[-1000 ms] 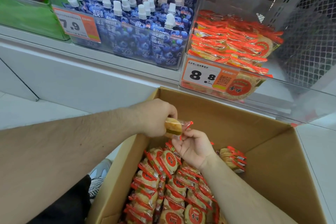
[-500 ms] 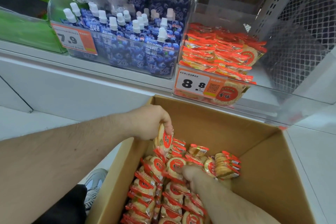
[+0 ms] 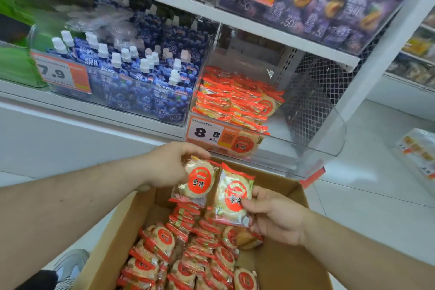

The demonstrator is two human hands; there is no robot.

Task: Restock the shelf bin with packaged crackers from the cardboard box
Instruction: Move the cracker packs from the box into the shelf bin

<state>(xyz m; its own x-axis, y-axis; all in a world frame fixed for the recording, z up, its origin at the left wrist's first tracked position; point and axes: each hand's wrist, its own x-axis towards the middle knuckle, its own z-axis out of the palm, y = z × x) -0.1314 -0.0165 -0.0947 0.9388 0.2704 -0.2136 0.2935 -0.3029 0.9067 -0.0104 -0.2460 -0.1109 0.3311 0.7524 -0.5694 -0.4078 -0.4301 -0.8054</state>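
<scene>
My left hand [image 3: 168,165] grips a round cracker pack [image 3: 199,180] with a red label, held above the far edge of the cardboard box [image 3: 281,263]. Right beside it, my right hand [image 3: 274,215] pinches a second cracker pack [image 3: 234,196] by its right edge. Several more red-and-clear cracker packs [image 3: 186,256] lie piled in the box below. The clear shelf bin [image 3: 313,139] stands just beyond the box with an 8.8 price tag [image 3: 207,133] on its front. A stack of crackers [image 3: 235,96] fills its left half.
Blue spouted drink pouches [image 3: 141,82] fill the bin to the left, behind a 7.9 tag. Purple packs [image 3: 334,4] sit on the shelf above. A wire mesh panel [image 3: 313,92] closes the shelf's right side. My grey shoe [image 3: 68,266] shows at the box's left.
Both hands rose out of the box toward the shelf. My right hand, which was reaching into the pile, now holds a pack. The view tilted upward.
</scene>
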